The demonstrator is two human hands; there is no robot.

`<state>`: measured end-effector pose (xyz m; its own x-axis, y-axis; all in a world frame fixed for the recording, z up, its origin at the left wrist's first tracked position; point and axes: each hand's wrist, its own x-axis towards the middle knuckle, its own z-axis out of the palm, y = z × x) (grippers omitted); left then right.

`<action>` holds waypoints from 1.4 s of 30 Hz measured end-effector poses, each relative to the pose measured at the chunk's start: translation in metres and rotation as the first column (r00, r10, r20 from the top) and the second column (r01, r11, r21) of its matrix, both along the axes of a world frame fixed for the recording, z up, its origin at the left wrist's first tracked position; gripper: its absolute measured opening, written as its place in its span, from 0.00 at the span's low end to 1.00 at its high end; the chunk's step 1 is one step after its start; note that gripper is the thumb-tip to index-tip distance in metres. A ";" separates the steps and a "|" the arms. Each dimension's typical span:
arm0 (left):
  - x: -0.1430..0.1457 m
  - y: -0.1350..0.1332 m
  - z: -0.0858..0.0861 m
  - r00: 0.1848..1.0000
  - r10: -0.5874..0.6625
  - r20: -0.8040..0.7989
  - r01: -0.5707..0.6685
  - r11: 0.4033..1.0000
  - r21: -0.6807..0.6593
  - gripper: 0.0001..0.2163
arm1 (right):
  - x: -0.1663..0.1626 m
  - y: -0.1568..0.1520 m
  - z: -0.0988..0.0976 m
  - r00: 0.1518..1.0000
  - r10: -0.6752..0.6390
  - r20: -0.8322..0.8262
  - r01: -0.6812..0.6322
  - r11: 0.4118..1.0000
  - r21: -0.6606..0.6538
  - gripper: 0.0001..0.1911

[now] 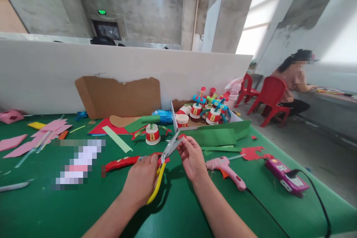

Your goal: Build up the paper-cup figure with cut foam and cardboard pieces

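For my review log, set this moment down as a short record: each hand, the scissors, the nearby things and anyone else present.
Left hand: gripping the yellow-handled scissors
Right hand: pinching a small red piece in its fingers
Scissors: blades open, close to the red piece; contact unclear
Right of hands: pink glue gun, lying on the green table
Beyond hands: one cup figure on the table; several more in a box
Other person: seated at far right
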<state>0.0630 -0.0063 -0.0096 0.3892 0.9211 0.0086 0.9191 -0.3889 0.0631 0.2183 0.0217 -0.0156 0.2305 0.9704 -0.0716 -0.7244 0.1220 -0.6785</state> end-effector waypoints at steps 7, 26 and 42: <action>0.003 0.000 0.002 1.000 -0.003 0.001 0.003 0.999 -0.053 0.12 | -0.001 0.000 -0.003 0.999 0.013 0.029 -0.012 1.000 -0.013 0.14; 0.004 -0.002 0.004 1.000 0.016 0.026 -0.014 0.997 -0.081 0.11 | -0.008 -0.001 -0.010 0.997 0.063 0.035 -0.063 0.998 -0.006 0.14; 0.004 -0.001 0.004 1.000 0.009 0.028 -0.007 0.997 -0.075 0.11 | -0.005 -0.001 -0.005 0.996 0.082 -0.023 -0.083 0.996 -0.035 0.17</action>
<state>0.0666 -0.0075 -0.0061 0.3823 0.9227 -0.0489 0.9196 -0.3747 0.1181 0.2132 0.0210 -0.0208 0.1474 0.9829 -0.1106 -0.7458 0.0370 -0.6651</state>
